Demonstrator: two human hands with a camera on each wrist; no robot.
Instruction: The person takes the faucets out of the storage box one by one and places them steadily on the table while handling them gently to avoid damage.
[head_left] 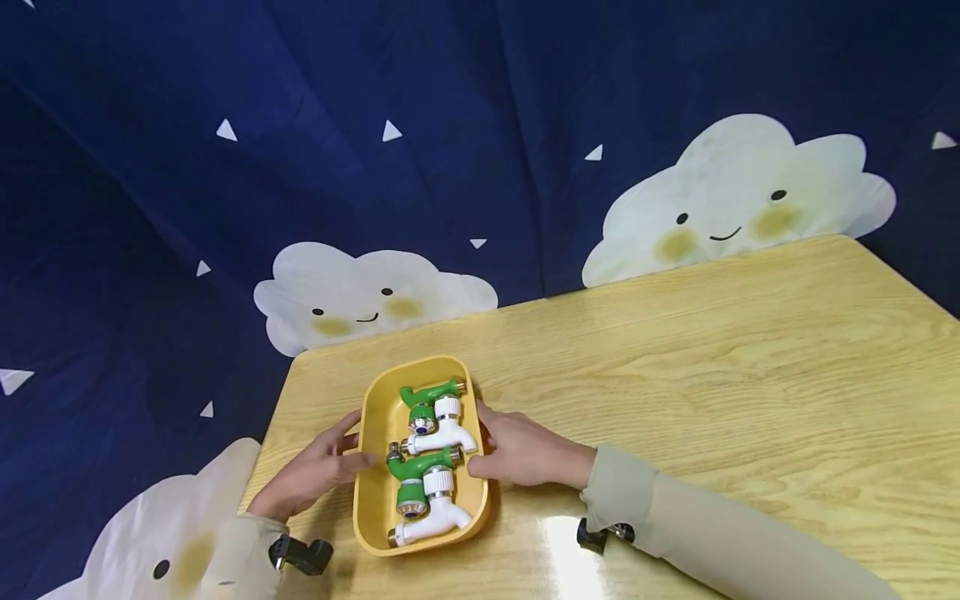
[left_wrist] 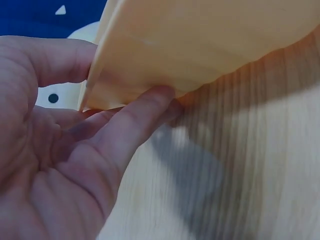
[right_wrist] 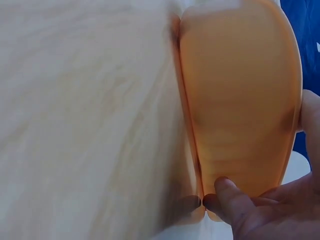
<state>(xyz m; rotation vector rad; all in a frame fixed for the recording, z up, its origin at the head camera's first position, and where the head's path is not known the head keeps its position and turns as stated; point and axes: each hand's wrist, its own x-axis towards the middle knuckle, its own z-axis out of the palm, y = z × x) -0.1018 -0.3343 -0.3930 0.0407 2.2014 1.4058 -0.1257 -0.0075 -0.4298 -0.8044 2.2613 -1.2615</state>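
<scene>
Gripping the wall, the left hand (head_left: 318, 471) steadies a yellow plastic tub (head_left: 381, 417) near the table's (head_left: 675, 400) left end; uneven lifting could tip it, sliding its loose load. Inside lie two green taps (head_left: 423, 463) and two glossy white taps (head_left: 442, 518) with ribbed knobs and metallic threads. Opposite, the right hand (head_left: 521, 450) grasps the smooth, rounded side, which might slip if held weakly.

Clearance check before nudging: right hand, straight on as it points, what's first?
The yellow tub; the right hand touches its outer wall. Past that, probably the farther white tap, though depth is unclear.
</scene>
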